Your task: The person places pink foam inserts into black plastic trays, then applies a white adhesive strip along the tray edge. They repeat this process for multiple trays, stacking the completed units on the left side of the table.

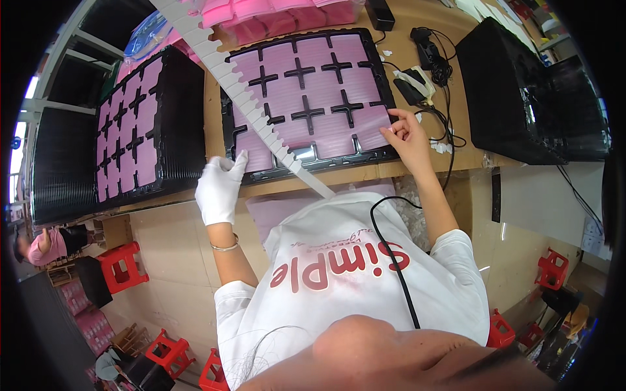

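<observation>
A black plastic tray [287,171] lies in front of me, its compartments filled with pink foam pouches [306,49]. Black cross-shaped dividers stand between them. At the tray's front right corner, my bare right hand [409,138] pinches the edge of a pink foam pouch [372,132] between thumb and fingers. My left hand [220,186], in a white glove, is closed beside the front left corner; whatever it may hold is hidden. A long white strip with a notched edge [251,98] runs slantwise over the tray toward my shirt. Shiny bare plastic shows in the front middle compartment.
Stacked black trays with pink pouches [140,130] stand at the left. Another black stack [505,91] stands at the right. Cables and a black adapter [411,88] lie between it and my tray. Pink packs [280,19] are piled behind. Red stools [120,267] stand on the floor.
</observation>
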### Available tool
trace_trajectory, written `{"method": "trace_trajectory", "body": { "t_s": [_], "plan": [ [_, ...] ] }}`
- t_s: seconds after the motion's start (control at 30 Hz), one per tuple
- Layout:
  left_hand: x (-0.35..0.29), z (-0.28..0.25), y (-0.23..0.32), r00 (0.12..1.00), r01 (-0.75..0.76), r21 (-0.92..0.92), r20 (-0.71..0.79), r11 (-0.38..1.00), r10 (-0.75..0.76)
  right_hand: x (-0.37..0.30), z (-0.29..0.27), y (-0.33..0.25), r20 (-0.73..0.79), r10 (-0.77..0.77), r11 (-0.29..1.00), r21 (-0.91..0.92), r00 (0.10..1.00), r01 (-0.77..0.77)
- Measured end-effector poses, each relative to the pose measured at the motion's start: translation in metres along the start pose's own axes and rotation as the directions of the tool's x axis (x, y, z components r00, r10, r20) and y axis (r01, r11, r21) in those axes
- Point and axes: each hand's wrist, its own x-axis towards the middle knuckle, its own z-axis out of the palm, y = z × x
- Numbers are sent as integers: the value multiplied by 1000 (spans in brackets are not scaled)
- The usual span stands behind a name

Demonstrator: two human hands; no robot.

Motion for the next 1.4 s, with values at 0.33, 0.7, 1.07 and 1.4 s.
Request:
{"method": "trace_trajectory", "body": {
  "t_s": [0.33, 0.7, 1.07, 1.4],
  "plan": [
    [10, 37, -20, 791, -114, -973, 32, 199, 612, 0, -1, 0, -19, 41, 999, -18, 999, -42],
    [6, -1, 23, 845, -43, -652, 380, 757, 375, -4, 1, -13, 27, 3, 982, -189, 1000, 2],
    [86, 9, 27, 996, -15, -721, 47, 693, 70, 73, -11, -60, -71, -338, 648, -741, 938, 177],
    [178, 72, 48, 792, -567, 504, 118, 652, 598, 193, 42, 17, 317, -476, 227, -857, 820, 463]
  ]
}}
